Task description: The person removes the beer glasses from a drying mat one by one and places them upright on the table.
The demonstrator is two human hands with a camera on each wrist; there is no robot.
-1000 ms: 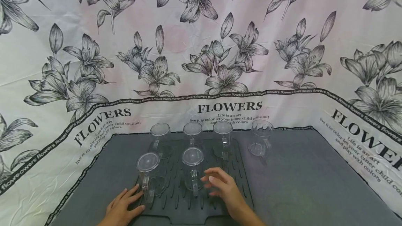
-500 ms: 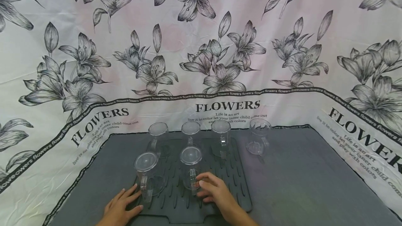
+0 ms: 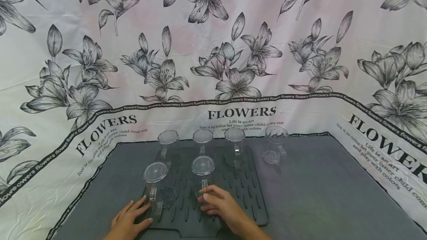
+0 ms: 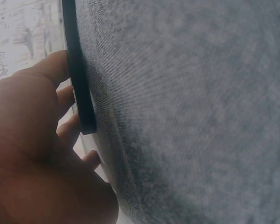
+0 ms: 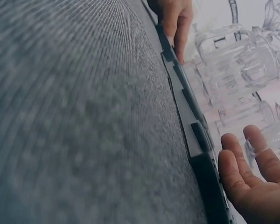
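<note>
Clear mugs stand upside down on a dark ridged drying mat. My right hand is at the front middle mug, its fingers overlapping the lower part of the handle in the head view. From the right wrist, the fingers of the right hand look loosely extended beside the clear handle. My left hand rests with spread fingers at the mat's front left edge, near the front left mug. In the left wrist view, fingertips of the left hand touch the mat's edge.
Behind these two, a row of three more mugs includes a back left one, a back middle one and a back right one. Another clear mug stands upright off the mat, on the grey tabletop. Flower-printed cloth surrounds the table.
My right hand has moved left, from beside the front middle mug to its handle. The left hand stays at the mat's edge. The mugs keep their places; the head view shifted slightly.
</note>
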